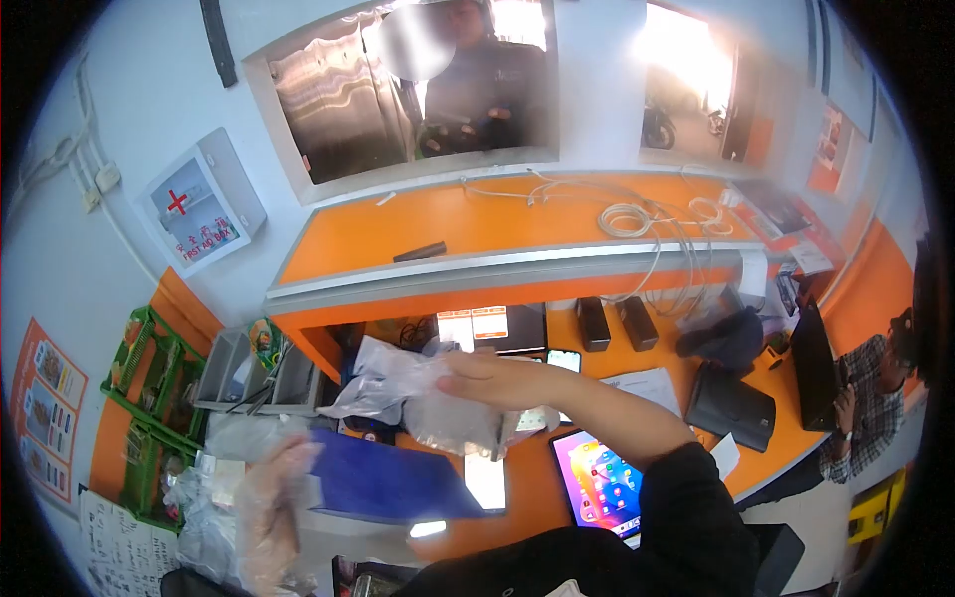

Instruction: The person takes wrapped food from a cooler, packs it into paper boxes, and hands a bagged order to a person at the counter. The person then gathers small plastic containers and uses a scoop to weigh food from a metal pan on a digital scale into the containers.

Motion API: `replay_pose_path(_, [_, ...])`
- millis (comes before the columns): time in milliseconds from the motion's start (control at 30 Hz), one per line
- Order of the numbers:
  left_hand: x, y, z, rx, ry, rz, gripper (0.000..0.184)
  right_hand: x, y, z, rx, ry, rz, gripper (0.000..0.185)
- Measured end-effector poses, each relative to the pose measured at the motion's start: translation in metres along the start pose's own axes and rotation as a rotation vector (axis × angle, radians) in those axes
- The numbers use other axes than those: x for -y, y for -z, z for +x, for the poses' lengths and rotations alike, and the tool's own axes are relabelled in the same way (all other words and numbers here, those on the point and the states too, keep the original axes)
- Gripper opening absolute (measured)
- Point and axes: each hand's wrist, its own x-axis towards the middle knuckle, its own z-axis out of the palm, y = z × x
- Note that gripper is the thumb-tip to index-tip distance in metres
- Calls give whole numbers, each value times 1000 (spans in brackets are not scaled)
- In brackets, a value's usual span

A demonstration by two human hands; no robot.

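My right hand [479, 381] reaches across the desk, its fingers closed on a crumpled clear plastic bag [383, 386]. Lower left, my left hand [274, 507] is smeared by motion, so its fingers and anything in them cannot be made out. Close by it lies more clear plastic packaging [207, 512]. Between my two hands is a flat blue folder or sheet [393, 478]. Under the bag and my right forearm are a bright phone screen [484, 485] and a tablet [597, 483] with app icons lit.
Grey bins [224, 373] and green crates [149, 373] stand at left. Two black boxes [593, 324] sit under the orange shelf [497, 224], where loose white cables [627, 219] lie. A black pouch [731, 406] rests at right, near a seated person in a checked shirt [867, 388].
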Motion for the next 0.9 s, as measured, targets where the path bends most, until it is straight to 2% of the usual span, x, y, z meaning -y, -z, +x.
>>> replay_pose_path(33, [1,9,-3,-78,-12,7,34,1,-2,-8,-84,-43,-9,54])
replay_pose_path(200, [1,44,-22,-479,-76,35,54,-13,10,-39,-170,-19,-158,47])
replay_pose_path(233, [15,72,-26,-549,-51,-232,52,-12,14,-49,-184,-8,-171,45])
replay_pose_path(333, [34,101,-31,-752,62,346,54,-23,20,-82,-186,150,-343,40])
replay_pose_path(400, [73,144,-48,-782,-35,253,59,-28,21,-102,-210,132,-290,38])
replay_pose_path(533, [73,126,-49,-766,35,247,59,-24,22,-142,-287,95,-218,38])
replay_pose_path(667, [77,119,-44,-731,69,242,59,-16,20,-168,-416,151,-267,38])
replay_pose_path(833, [76,116,-33,-689,98,255,59,-20,26,-188,-411,67,-267,39])
replay_pose_path(900, [74,115,-26,-674,113,266,59,-25,26,-191,-472,51,-285,40])
